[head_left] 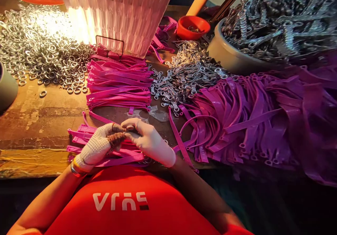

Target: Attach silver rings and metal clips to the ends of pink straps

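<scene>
My left hand (101,145), in a knitted glove with dark fingertips, meets my right hand (150,138), in a thin white glove, near the table's front edge. Both hands have their fingers pinched together around something small and dark, too hidden to name. Pink straps (118,162) lie beneath and beside both hands. Just beyond them is a stacked bundle of pink straps (118,84). Small metal links (181,84) are heaped right of that bundle.
Metal rings (52,52) cover the table's back left. A ribbed translucent panel (116,17) stands behind the bundle. At right are a bucket (231,52) of metal pieces and a large purple strap pile (250,119). A red bowl (184,33) sits at the back.
</scene>
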A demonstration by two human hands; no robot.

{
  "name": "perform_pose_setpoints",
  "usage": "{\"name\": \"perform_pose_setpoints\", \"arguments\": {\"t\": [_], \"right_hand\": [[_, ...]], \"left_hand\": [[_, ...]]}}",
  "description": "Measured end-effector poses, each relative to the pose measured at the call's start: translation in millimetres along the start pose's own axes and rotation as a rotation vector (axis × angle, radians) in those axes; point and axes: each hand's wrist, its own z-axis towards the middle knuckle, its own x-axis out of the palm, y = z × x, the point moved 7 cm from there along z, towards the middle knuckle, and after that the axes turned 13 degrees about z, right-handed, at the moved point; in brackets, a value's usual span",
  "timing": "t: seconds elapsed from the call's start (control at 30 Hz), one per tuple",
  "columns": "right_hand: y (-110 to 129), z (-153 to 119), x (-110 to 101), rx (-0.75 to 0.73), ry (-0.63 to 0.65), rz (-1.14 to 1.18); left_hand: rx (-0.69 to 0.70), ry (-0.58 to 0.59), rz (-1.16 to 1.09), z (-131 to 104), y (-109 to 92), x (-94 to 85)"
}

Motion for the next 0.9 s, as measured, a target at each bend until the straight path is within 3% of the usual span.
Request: {"name": "perform_pose_setpoints", "arguments": {"t": [0.13, 0.23, 0.33, 0.43, 0.63, 0.8, 0.9], "right_hand": [[3.3, -3.6, 5.0, -0.110, 0.012, -0.183], [2.6, -5.0, 10.6, -0.186, 0.020, -0.456], [-1.7, -3.0, 15.7, -0.169, 0.042, -0.797], [-2.6, -0.8, 17.8, -0.142, 0.070, -0.949], [0.5, 4.1, 20.7, -0.100, 0.074, -0.943], [-15.2, 8.3, 28.9, 0.150, 0.184, -0.303], [-15.1, 7.7, 25.1, 0.164, 0.112, -0.196]], "left_hand": [[0.021, 0.091, 0.137, -4.1, -4.8, 7.4], [0.027, 0.073, 0.169, -4.6, -4.8, 9.3], [0.001, 0.037, 0.060, -2.9, 5.5, 10.8], [-0.027, 0.042, -0.100, -1.0, 18.0, 13.5], [-0.108, 0.077, -0.269, -0.6, 23.0, 15.7], [-0.113, 0.029, -0.252, -6.7, 15.0, 11.7], [-0.007, -0.047, 0.036, -0.1, 4.2, -9.5]]}}
